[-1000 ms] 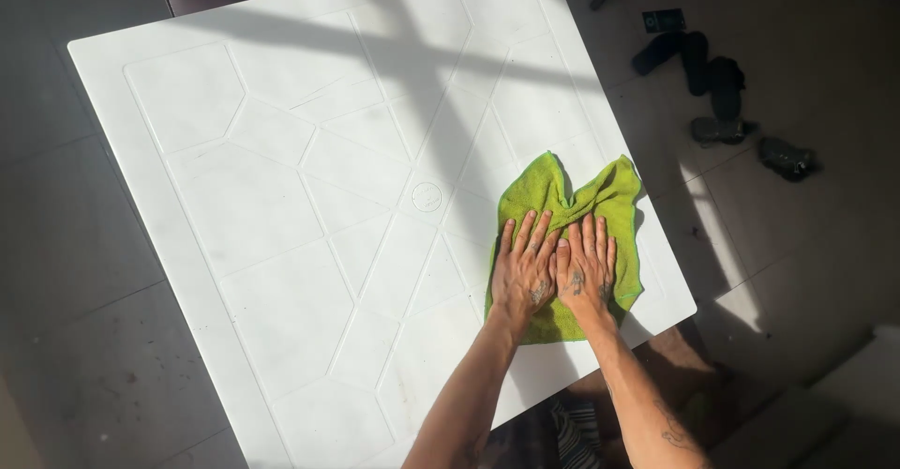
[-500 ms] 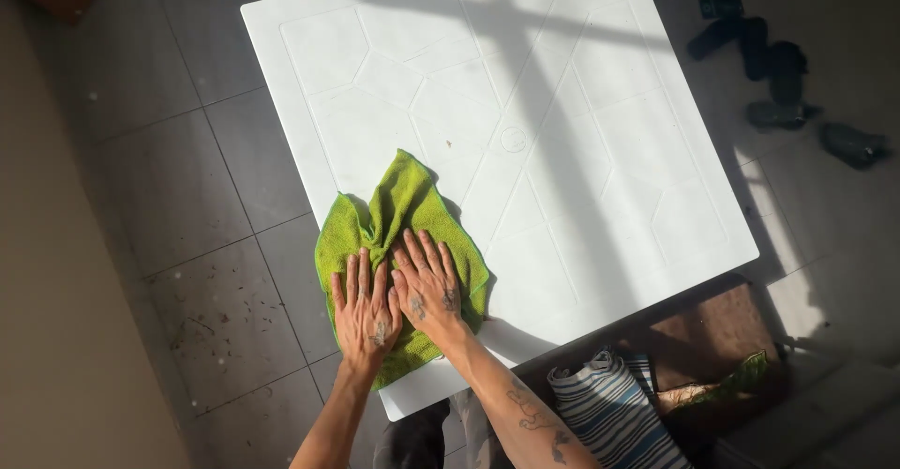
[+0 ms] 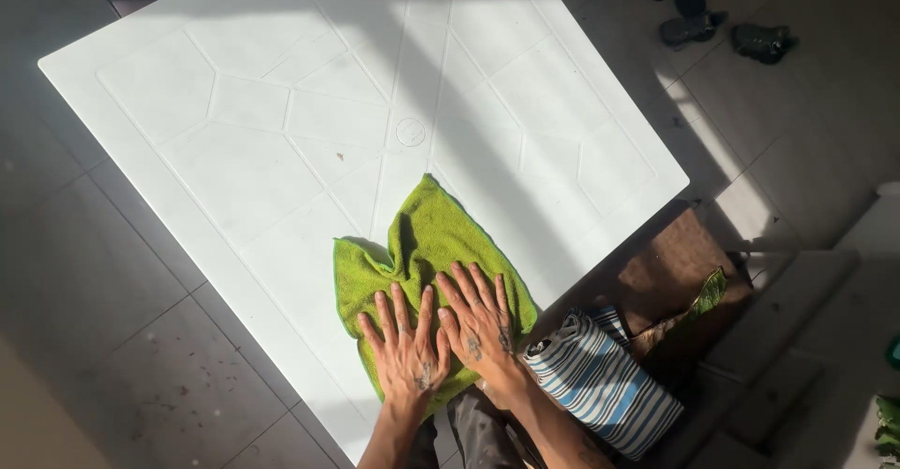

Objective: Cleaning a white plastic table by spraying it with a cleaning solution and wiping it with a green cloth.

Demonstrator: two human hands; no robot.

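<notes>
Green cloth (image 3: 427, 258), now mid-table (image 3: 234, 103) near edge, 2 hands (image 3: 445, 338) still flat

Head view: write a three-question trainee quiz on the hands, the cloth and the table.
1. True or false: both hands lie flat on the green cloth.
2. Which table edge is the cloth closest to? A) far edge B) near edge
3. What dark things lie on the floor at top right?

Key:
1. True: the left hand and the right hand press on it side by side, fingers spread.
2. B.
3. Shoes.
</notes>
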